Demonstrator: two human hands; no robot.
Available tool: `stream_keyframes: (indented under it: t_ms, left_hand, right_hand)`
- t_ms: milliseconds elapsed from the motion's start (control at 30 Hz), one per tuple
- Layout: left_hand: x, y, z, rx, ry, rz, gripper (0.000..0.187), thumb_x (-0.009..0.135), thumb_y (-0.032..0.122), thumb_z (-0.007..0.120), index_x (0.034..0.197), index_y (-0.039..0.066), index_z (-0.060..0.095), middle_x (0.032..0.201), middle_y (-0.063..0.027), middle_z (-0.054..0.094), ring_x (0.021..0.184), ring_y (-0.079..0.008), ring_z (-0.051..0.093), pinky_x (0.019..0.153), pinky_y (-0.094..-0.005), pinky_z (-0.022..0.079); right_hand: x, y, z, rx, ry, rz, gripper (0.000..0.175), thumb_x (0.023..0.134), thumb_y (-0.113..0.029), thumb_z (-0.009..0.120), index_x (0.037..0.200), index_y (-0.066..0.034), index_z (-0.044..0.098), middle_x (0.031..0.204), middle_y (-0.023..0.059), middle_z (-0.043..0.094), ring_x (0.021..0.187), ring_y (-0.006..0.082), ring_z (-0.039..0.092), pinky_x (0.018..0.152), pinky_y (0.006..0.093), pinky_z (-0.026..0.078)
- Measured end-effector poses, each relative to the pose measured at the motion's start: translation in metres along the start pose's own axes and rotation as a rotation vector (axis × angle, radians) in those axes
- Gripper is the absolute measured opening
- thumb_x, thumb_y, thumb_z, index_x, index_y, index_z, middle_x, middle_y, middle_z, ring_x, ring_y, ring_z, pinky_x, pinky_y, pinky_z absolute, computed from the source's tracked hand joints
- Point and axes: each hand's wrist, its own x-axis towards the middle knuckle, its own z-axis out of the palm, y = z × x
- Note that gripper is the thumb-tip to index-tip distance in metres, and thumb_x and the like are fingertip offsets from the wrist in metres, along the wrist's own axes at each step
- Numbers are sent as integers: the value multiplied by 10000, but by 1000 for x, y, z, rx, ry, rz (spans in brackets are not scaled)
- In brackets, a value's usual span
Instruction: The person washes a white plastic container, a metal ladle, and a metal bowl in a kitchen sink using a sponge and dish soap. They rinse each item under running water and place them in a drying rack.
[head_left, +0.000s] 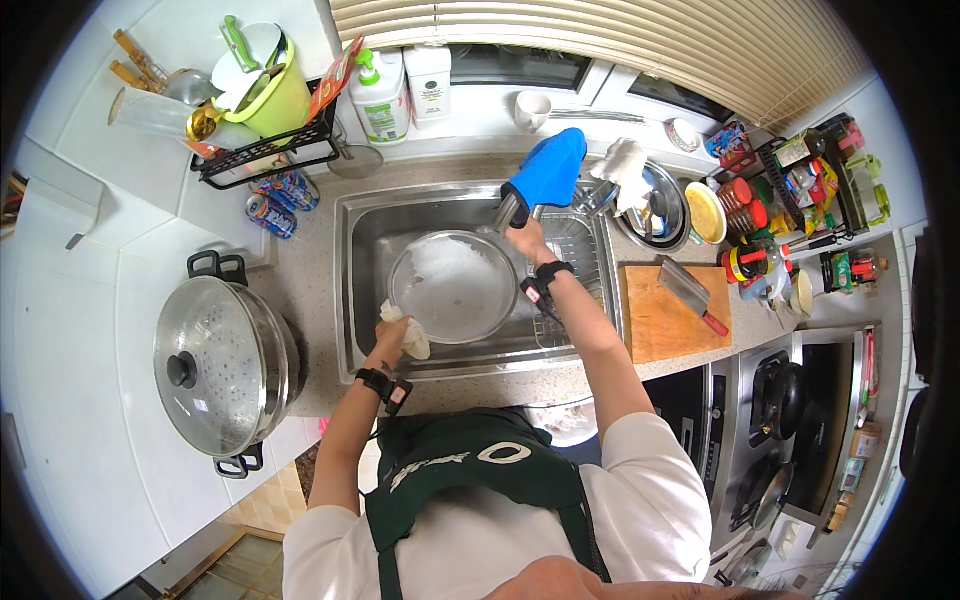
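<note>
In the steel sink (362, 247) stands a round metal basin (454, 319) with whitish suds (450, 262) in it. My left hand (391, 336) grips a pale yellowish cloth (415, 341) by the basin's lower left edge. My right hand (527, 240) reaches up to the metal faucet (508, 212), just below the blue cloth (551, 171) draped over it. Its fingers are partly hidden there, so whether they grip the faucet does not show. A wire rack (553, 330) lies in the sink's right side, partly behind my right forearm.
A large lidded steamer pot (225, 360) stands to the left, near several drink cans (281, 202). On the right, a cleaver (684, 285) rests on a wooden cutting board (652, 315). Stacked metal bowls (679, 217) sit behind it, beside seasoning jars (739, 206). A stove (757, 435) is farther right.
</note>
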Motion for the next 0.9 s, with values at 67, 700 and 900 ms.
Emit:
stream_keyframes:
  t_ms: [67, 700, 900]
  left_hand:
    - [2, -2, -4, -32, 41, -38, 408, 815, 154, 685, 1148, -27, 533, 1021, -140, 628, 875, -287, 648, 714, -443, 546]
    - [-30, 45, -4, -11, -232, -128, 378, 759, 211, 761, 1027, -3, 602, 898, -90, 655, 739, -201, 664, 629, -404, 549]
    - [-64, 70, 2, 309, -175, 226, 377, 748, 198, 776, 1012, -4, 597, 901, -56, 647, 745, -176, 635, 643, -321, 515]
  right_hand:
    - [-15, -9, 1, 34, -55, -59, 723, 739, -275, 645, 1331, 48, 386, 1315, 265, 473, 1193, 380, 494, 964, 404, 440]
    - [-144, 59, 20, 950, -505, 576, 183, 879, -180, 555, 882, 2, 540, 864, 121, 599, 695, 283, 682, 583, 338, 582]
    - [-156, 90, 43, 1083, -535, 574, 143, 864, -179, 587, 856, -38, 564, 828, 64, 617, 679, 193, 643, 635, 334, 559]
